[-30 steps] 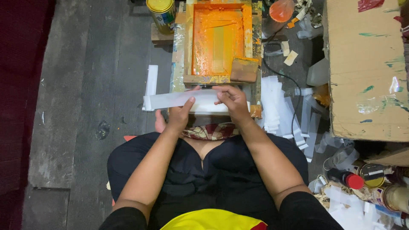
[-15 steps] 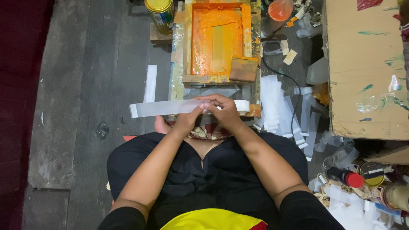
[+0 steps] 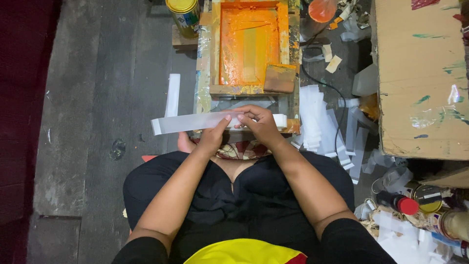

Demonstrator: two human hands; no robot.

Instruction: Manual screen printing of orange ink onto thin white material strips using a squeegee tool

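I hold a long white plastic strip (image 3: 188, 122) level in front of me, above my lap. My left hand (image 3: 215, 134) pinches it from below near its middle. My right hand (image 3: 259, 122) grips it just to the right, fingers curled over the top edge. The strip's left end sticks out free to the left; its right end (image 3: 279, 121) shows past my right hand. Just beyond the strip lies an orange-stained screen-printing frame (image 3: 249, 46) with a brown wooden squeegee (image 3: 279, 78) resting on its near right corner.
A yellow-lidded can (image 3: 183, 17) stands left of the frame. One white strip (image 3: 172, 95) lies on the dark floor; several more (image 3: 317, 120) are piled at the right. A paint-smeared cardboard box (image 3: 422, 78) sits far right, bottles and cans (image 3: 420, 200) below it.
The strip has slid leftwards through my hands, so more of it sticks out on the left. Both hands have come closer together near its right part.
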